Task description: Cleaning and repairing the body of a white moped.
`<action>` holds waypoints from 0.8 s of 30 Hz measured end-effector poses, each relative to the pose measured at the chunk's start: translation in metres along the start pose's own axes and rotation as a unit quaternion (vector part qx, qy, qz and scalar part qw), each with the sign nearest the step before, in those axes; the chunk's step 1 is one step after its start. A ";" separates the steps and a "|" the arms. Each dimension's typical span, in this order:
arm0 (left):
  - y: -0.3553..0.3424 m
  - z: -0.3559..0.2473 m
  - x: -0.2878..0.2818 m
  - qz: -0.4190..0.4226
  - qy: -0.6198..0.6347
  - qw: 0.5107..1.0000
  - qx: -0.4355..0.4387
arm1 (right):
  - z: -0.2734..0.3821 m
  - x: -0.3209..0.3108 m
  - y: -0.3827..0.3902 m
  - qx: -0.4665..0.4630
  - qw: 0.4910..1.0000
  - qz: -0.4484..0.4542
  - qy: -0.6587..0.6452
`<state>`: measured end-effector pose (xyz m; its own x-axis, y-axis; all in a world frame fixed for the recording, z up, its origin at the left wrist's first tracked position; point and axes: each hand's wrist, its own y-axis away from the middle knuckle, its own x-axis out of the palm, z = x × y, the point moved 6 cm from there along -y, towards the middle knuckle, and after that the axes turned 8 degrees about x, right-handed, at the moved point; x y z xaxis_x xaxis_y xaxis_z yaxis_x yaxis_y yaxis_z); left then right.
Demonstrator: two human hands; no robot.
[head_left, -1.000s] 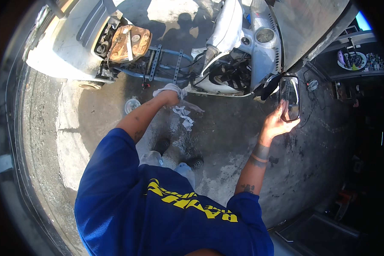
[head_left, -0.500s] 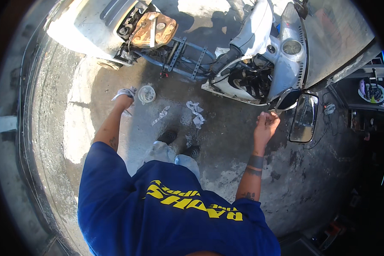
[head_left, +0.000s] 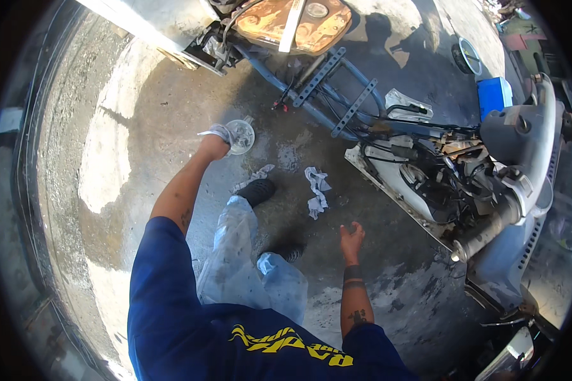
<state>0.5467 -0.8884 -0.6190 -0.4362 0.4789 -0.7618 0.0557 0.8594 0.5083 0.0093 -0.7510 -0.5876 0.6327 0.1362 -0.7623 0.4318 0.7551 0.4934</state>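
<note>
My left hand (head_left: pixel 216 145) is closed on a white rag (head_left: pixel 218 131), its fingers partly hidden by the cloth. Right beside it on the floor stands a round clear tub (head_left: pixel 243 141), which the rag seems to overlap from here. My right hand (head_left: pixel 351 241) hangs above the floor with its fingers apart, holding nothing. Past its fingertips a crumpled, stained white rag (head_left: pixel 316 190) lies on the concrete. Another crumpled rag (head_left: pixel 258 174) lies by my shoe, beyond the toe.
Ahead lies a stripped scooter with a blue-grey tube frame (head_left: pixel 267 71) and a rusty tank (head_left: pixel 327 28) under a pale strip (head_left: pixel 291 26). Its front end, with a handlebar grip (head_left: pixel 486 235) and loose cables, fills the right. Farther back are a blue box (head_left: pixel 494 95) and a round basin (head_left: pixel 470 56).
My view has swung and come closer to the frame. My right hand has come away from beside the scooter's mirror. The left hand with the rag is now right against the tub in view.
</note>
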 end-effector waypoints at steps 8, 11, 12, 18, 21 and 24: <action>-0.062 0.056 0.103 -0.085 -0.042 0.995 -0.029 | -0.082 0.149 -0.194 -0.009 0.980 -0.044 0.196; -0.053 0.094 0.139 -0.154 0.080 0.985 -0.011 | -0.091 0.221 -0.204 0.013 0.961 0.054 0.272; -0.049 0.078 0.158 -0.157 0.099 0.983 0.008 | -0.105 0.229 -0.214 0.018 0.959 0.052 0.277; -0.070 0.073 0.291 0.049 0.128 0.990 -0.023 | -0.167 0.292 -0.247 0.021 0.953 0.065 0.295; -0.078 0.071 0.341 0.036 0.122 0.992 0.016 | -0.186 0.311 -0.251 0.045 0.964 0.064 0.253; -0.090 0.074 0.382 0.110 0.009 0.994 0.018 | -0.193 0.325 -0.247 0.059 0.972 0.045 0.221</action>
<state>0.4420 -0.7693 -0.9856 -0.4262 0.6528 -0.6262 0.1836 0.7403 0.6468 -0.0155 -0.7699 -1.0382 0.3442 0.4804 -0.8067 0.4753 0.6518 0.5910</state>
